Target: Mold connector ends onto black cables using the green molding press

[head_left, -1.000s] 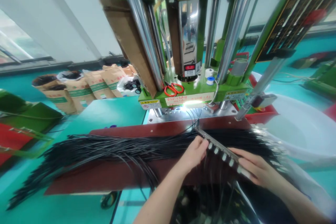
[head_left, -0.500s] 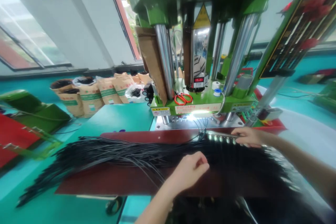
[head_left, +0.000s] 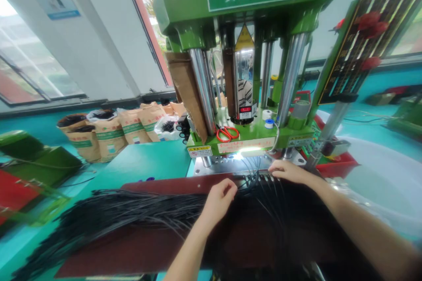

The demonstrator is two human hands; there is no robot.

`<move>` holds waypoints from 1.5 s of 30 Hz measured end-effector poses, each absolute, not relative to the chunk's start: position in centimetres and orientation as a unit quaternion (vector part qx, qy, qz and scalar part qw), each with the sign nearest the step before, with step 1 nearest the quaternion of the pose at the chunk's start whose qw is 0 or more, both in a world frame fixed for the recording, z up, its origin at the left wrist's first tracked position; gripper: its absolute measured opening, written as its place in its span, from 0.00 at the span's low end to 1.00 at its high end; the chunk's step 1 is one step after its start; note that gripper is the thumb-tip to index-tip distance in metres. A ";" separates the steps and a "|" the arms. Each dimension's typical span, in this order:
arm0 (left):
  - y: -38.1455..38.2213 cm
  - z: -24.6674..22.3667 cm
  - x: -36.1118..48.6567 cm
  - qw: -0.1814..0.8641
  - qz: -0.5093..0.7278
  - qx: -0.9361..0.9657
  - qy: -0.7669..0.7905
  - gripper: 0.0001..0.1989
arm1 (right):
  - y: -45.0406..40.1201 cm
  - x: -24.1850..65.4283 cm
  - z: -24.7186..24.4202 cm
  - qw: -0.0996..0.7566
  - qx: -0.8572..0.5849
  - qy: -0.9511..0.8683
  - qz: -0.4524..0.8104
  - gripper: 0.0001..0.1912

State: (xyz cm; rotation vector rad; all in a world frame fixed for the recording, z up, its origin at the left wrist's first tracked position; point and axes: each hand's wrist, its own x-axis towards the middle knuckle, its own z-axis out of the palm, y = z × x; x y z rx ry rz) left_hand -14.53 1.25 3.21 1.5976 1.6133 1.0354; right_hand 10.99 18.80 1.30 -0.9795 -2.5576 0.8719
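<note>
A thick bundle of black cables (head_left: pixel 132 210) lies across the left half of the dark red board (head_left: pixel 108 250). Over the middle of the board is my left hand (head_left: pixel 220 196), its fingers curled together near the cable ends; what they pinch, if anything, is too small to make out. At the right, my right hand (head_left: pixel 284 171) has its fingers closed at the metal strip (head_left: pixel 263 177), from which several black cables hang toward me. More thin cables rise from the strip toward the bright lamp under the green press (head_left: pixel 252 140).
Red-handled scissors (head_left: pixel 227 134) and a blue-and-white spool (head_left: pixel 269 124) sit on the press ledge. Paper sacks (head_left: pixel 110 134) line the back wall. A green table (head_left: pixel 145 160) extends left, and a large white tub (head_left: pixel 379 180) stands right.
My right hand has moved left along the strip, and my left hand has moved left and up toward the cable ends. The view has shifted, showing more of the press top.
</note>
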 end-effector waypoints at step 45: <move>7.0 -0.6 -16.6 0.197 0.242 0.660 0.683 0.10 | 16.7 11.3 -0.7 0.240 -0.409 -0.862 0.179 0.15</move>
